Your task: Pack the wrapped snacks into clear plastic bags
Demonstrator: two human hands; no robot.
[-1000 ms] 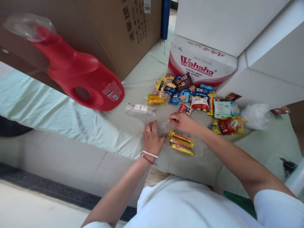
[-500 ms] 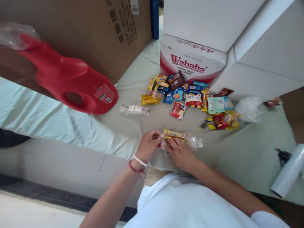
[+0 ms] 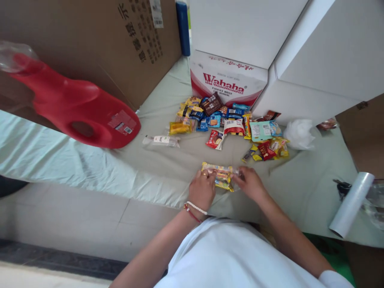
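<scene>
While the yellow-wrapped snack bars (image 3: pixel 223 183) are being pressed onto the cloth-covered desk (image 3: pixel 300 188) by the slightly spread fingers of the left hand (image 3: pixel 203 189), the right end of their clear plastic wrap (image 3: pixel 235 176) is being pinched between the thumb and fingers of the right hand (image 3: pixel 251 184). The bars are being supported near the desk's front edge. Beyond them, a red-and-white snack packet (image 3: pixel 215 139) is being displayed before assorted snack packets (image 3: pixel 234 127), which are being backed by the Wahaha carton (image 3: pixel 228 80).

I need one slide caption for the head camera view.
Left hand on yellow snack packets, right hand pinching clear film, a Wahaha box behind.
</scene>
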